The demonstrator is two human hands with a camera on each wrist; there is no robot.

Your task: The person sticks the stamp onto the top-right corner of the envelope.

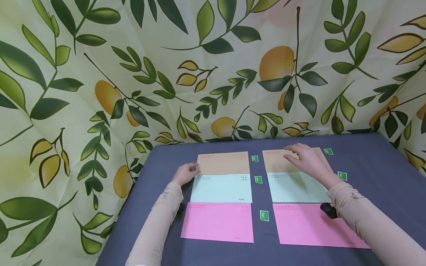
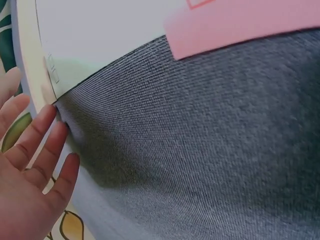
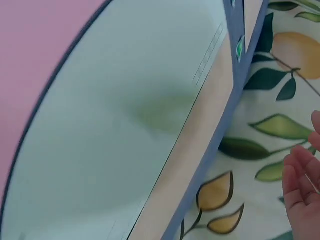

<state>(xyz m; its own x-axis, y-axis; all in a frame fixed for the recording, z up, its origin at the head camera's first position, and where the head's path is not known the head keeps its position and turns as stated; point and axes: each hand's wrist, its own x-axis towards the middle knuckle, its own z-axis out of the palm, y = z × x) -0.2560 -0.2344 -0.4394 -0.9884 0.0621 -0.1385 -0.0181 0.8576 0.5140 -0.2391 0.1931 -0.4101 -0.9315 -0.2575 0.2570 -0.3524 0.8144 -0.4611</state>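
Tabletop (image 1: 392, 184): covered in dark woven cloth, matt, with a fine ribbed weave evident in the left wrist view. Tan envelopes (image 1: 223, 164) along the far edge: smooth, matt paper. Pale green envelopes (image 1: 221, 189) and pink envelopes (image 1: 217, 223), farther from that edge: same material, same finish. Green stamps (image 1: 264, 215): printed paper in appearance; gloss cannot be determined. Backdrop (image 1: 233, 111) beyond the far edge: printed cloth, lightly creased. Sleeves (image 1: 376, 218): matt cloth, wrinkled.

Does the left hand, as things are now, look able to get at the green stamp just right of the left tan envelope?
Probably yes: only the flat tan envelope lies between the left hand and the green stamp, and nothing covers the stamp.
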